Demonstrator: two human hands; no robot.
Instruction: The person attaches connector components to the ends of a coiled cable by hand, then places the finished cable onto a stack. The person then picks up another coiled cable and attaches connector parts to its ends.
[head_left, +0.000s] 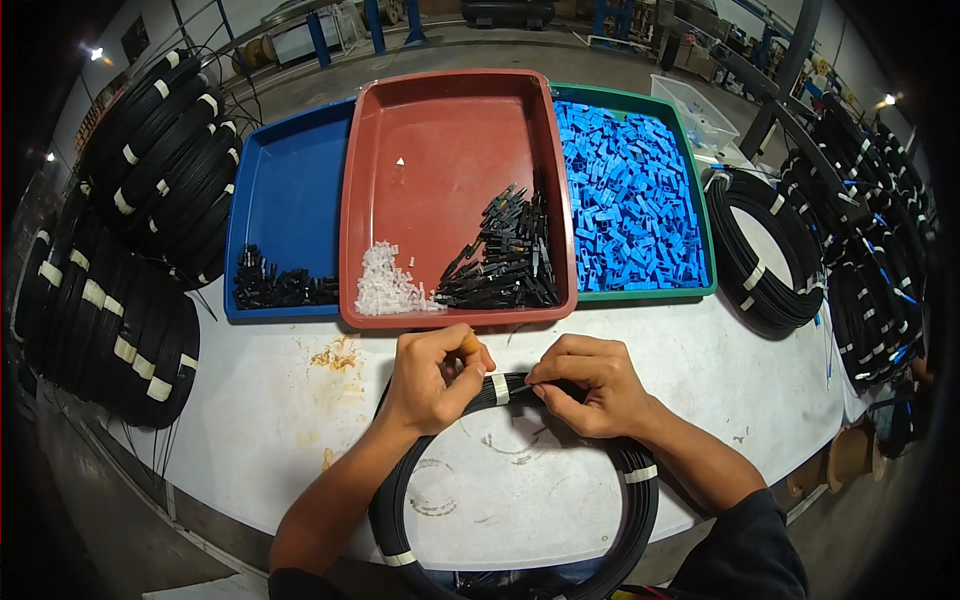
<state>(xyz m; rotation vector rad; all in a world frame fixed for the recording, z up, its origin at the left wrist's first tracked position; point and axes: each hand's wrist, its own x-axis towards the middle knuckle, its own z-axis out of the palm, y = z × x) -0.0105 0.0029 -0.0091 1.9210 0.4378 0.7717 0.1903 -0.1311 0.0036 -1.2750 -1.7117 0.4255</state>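
My right hand (597,388) pinches what looks like a cable end (521,387); my left hand (428,378) is curled, whether gripping I can't tell. The coil (388,500) lies on the table (740,405); a slack pinch could free that end.

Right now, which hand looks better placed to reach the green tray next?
Probably the right hand: at the black cable coil, it sits nearer the green tray; the left hand is farther left, in front of the red tray.
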